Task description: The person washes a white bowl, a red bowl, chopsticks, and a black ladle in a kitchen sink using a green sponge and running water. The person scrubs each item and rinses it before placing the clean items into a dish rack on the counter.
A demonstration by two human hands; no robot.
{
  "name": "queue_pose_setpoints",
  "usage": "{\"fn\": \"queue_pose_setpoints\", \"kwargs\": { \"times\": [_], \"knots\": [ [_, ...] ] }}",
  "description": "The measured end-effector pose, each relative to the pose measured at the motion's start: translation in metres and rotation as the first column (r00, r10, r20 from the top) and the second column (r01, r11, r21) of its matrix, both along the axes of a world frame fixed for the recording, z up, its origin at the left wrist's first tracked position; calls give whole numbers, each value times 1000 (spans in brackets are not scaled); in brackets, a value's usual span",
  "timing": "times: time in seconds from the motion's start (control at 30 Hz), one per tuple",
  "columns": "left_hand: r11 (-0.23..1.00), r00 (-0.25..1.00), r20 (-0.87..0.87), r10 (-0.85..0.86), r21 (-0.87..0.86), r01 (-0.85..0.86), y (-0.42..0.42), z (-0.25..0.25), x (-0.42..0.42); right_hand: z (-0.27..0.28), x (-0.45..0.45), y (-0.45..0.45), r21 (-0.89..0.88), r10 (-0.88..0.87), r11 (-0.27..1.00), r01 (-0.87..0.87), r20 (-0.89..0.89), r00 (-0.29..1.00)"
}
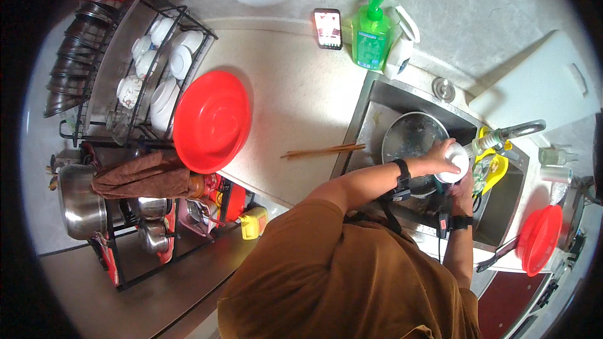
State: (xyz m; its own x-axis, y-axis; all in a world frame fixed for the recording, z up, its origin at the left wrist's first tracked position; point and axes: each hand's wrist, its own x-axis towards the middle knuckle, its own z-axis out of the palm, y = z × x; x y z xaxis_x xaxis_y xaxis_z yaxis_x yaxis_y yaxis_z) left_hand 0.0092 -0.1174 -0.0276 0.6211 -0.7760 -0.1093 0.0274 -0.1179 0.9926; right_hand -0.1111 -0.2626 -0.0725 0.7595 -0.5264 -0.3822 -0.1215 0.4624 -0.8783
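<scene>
My left hand grips a small white bowl over the double-basin steel sink, its thumb across the outside of the bowl. At the bowl's lower edge is my right hand, also holding it, with its fingers partly hidden. Beneath my hands a round metal pan with wet, sudsy contents sits in the left basin. The faucet reaches in from the right, its outlet close to the bowl. Several wooden chopsticks lie on the counter, their ends over the sink rim.
A red plastic basin stands beside a dish rack of bowls. A phone, green pump bottle and white spray bottle line the wall. Right are yellow items, a white cutting board and a red colander.
</scene>
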Motion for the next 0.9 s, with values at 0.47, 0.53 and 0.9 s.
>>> {"fn": "queue_pose_setpoints", "kwargs": {
  "times": [0.47,0.53,0.9],
  "knots": [
    [999,904,-425,-49,-26,42,27,-5,18,9,10,26,-59,47,997,-50,-52,998],
    [956,700,-675,-231,-291,35,31,-3,22,-9,9,14,148,10,989,-9,-5,1000],
    [946,624,-750,-219,-321,-54,31,-4,12,44,15,45,274,23,960,-53,112,993]
  ]
}}
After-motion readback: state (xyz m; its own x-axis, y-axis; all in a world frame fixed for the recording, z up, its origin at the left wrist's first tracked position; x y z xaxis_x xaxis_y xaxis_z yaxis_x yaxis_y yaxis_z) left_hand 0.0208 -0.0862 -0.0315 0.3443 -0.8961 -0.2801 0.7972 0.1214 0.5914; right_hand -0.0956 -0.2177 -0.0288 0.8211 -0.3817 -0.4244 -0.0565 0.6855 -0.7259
